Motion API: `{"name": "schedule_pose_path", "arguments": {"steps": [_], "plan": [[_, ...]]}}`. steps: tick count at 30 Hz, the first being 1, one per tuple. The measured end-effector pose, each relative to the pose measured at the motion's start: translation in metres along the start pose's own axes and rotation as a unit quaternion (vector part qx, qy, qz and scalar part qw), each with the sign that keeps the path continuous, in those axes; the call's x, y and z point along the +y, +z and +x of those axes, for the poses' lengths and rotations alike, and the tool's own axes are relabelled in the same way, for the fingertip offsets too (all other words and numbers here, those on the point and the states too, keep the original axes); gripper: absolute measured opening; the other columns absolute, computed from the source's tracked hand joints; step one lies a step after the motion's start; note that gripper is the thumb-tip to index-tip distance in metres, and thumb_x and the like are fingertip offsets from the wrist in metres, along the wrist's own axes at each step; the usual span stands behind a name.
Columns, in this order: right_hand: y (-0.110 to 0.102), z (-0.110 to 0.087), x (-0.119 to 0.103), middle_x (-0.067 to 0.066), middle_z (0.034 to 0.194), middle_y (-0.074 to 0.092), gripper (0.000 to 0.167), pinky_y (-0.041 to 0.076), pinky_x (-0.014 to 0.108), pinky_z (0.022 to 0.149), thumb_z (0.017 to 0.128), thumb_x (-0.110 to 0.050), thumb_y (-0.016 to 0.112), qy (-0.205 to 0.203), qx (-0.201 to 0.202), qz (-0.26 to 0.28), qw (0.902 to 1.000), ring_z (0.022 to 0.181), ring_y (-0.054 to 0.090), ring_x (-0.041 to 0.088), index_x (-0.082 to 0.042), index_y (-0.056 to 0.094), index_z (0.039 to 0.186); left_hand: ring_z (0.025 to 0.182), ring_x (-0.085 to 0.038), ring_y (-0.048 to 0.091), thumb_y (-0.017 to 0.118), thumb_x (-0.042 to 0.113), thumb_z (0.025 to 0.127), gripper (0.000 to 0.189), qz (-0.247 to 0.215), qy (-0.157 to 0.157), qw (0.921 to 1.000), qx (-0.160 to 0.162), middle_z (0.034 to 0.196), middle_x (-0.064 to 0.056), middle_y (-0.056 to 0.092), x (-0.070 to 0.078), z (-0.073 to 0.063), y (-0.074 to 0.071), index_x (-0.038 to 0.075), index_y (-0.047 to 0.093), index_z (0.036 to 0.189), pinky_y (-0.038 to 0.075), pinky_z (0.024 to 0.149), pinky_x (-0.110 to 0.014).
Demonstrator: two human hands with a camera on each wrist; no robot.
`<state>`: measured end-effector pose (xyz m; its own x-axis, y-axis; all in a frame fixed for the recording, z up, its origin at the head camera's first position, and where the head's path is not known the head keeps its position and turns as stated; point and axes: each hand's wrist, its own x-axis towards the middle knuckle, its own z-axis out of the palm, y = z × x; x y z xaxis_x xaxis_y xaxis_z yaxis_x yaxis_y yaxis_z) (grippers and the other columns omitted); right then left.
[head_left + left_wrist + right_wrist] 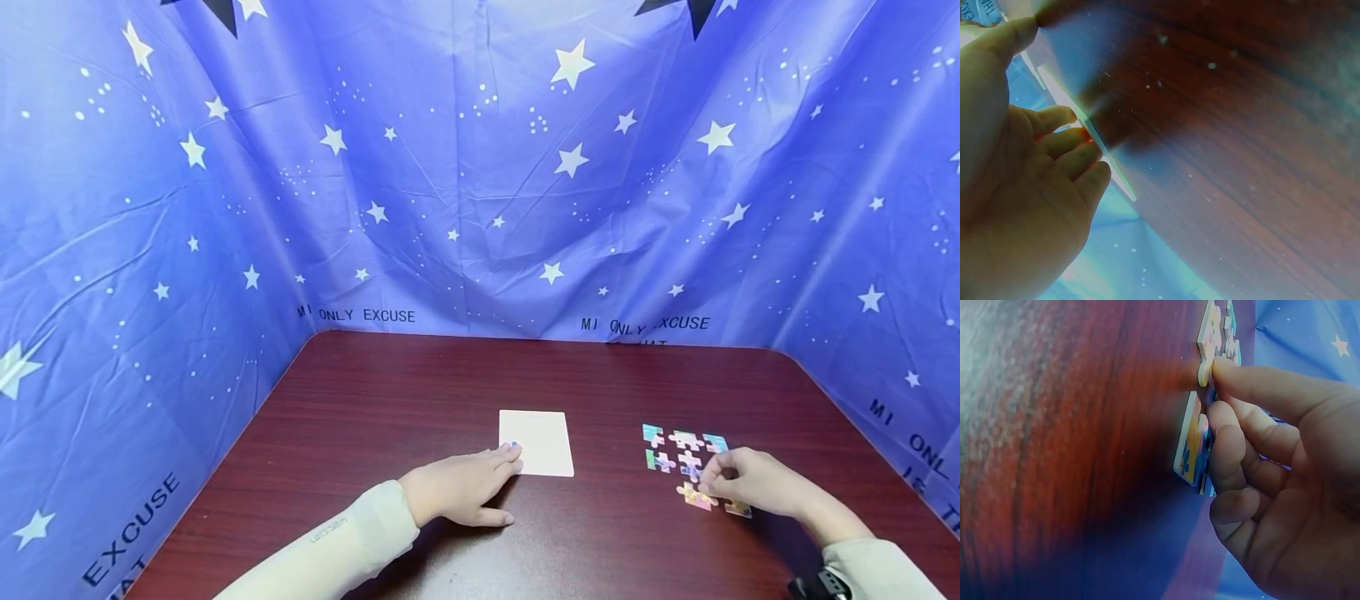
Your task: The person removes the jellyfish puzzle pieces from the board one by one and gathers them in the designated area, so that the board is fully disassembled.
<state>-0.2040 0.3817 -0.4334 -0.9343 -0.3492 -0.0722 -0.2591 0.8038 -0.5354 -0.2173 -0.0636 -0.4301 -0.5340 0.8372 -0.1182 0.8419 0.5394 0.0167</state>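
My left hand (468, 486) lies with fingers extended, its fingertips on the left edge of a square white board (546, 443). In the left wrist view the fingers (1079, 153) meet the board's edge (1124, 178), with the thumb held apart. At the right, my right hand (761, 483) is low over a group of colourful jigsaw pieces (687, 440), thumb and curled fingers pinching at a piece that they mostly hide. Beside the fingertips are a yellow-pink jigsaw piece (697, 497) and a yellow corner piece (1191, 447).
Both hands work on a dark red wood-grain table (390, 383). Blue cloth (465, 183) with white stars stands around its back and sides. A black wristband (821, 586) shows at the right sleeve.
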Motion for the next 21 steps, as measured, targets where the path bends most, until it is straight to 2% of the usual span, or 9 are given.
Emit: {"name": "schedule_pose_path", "arguments": {"steps": [9, 17, 21], "plan": [[-0.004, 0.002, -0.006, -0.011, 0.07, 0.057, 0.01, 0.041, 0.023, 0.054, 0.089, -0.019, 0.073, -0.024, 0.017, 0.014, 0.9995, 0.062, 0.049, 0.0, -0.014, 0.065, 0.088, 0.146, -0.026, 0.03, 0.059, 0.047, 0.099, 0.068, 0.001, -0.001, 1.0, 0.003, 0.157, -0.019, 0.034, 0.0, 0.0, 0.001, 0.0, 0.044, 0.146, 0.027, 0.116, -0.032], [-0.007, 0.01, -0.02, -0.005, 0.076, 0.062, 0.012, 0.044, 0.024, 0.059, 0.09, -0.02, 0.073, -0.024, 0.01, 0.031, 0.9992, 0.069, 0.055, 0.002, -0.011, 0.065, 0.093, 0.147, -0.026, 0.03, 0.058, 0.047, 0.099, 0.069, -0.003, -0.004, 1.0, 0.003, 0.157, -0.019, 0.033, 0.0, 0.001, 0.001, 0.0, 0.043, 0.147, 0.027, 0.117, -0.033], [-0.003, 0.017, -0.029, -0.007, 0.076, 0.063, 0.01, 0.045, 0.025, 0.062, 0.091, -0.02, 0.072, -0.036, 0.008, 0.028, 0.9989, 0.069, 0.057, 0.003, -0.012, 0.065, 0.093, 0.147, -0.026, 0.029, 0.058, 0.047, 0.099, 0.069, -0.006, -0.004, 1.0, 0.004, 0.158, -0.019, 0.033, -0.001, 0.001, 0.003, 0.0, 0.043, 0.147, 0.026, 0.117, -0.032]]}}
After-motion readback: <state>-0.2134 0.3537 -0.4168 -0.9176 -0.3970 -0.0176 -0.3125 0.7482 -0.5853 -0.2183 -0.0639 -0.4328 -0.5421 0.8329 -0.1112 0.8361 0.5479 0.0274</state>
